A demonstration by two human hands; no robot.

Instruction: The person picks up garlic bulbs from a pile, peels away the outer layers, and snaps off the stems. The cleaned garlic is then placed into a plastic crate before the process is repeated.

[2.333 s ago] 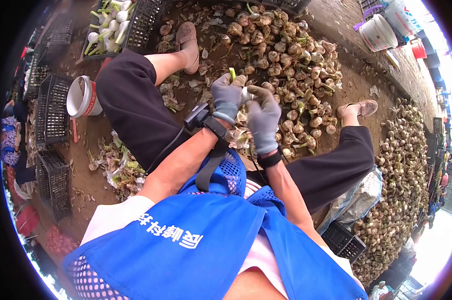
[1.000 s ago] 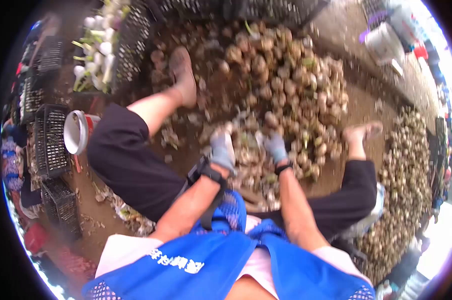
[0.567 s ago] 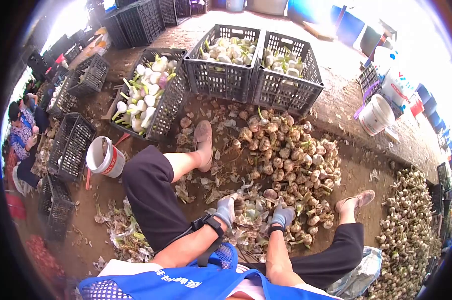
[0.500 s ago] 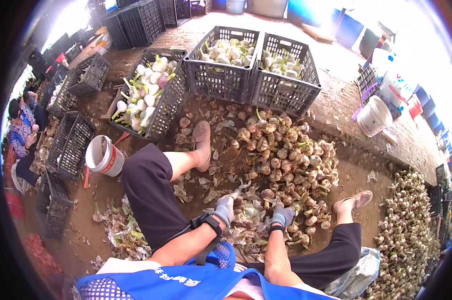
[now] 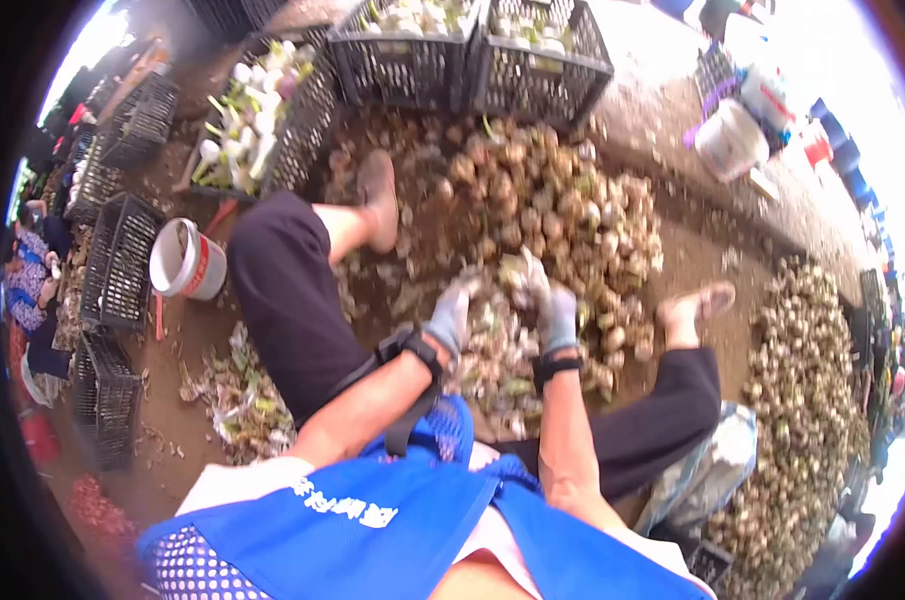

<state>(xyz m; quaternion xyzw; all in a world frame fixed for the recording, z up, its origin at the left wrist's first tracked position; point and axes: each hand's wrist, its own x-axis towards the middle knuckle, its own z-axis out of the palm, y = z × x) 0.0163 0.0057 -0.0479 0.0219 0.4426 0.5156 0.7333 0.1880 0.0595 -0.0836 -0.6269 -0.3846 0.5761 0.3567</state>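
My left hand (image 5: 451,318), in a pale grey glove, is closed over the peelings between my legs. Whatever its fingers grip is too blurred to name. Just to its right, my gloved right hand (image 5: 557,308) has its fingers closed on a garlic bulb (image 5: 515,275) with papery skin, though blur hides the details. In front of both hands lies a heap of unpeeled garlic (image 5: 573,225). Loose garlic skins (image 5: 488,352) cover the ground beneath them.
Black crates (image 5: 408,75) of trimmed white garlic stand ahead, one crate (image 5: 308,135) at the left. A white bucket (image 5: 188,262) is beside my left knee. More garlic (image 5: 803,400) lies along the right. Another person (image 5: 33,285) sits far left.
The view has tipped, so the crates sit higher in it. My right hand has come up from the near edge of the heap with a bulb, nearer my left hand.
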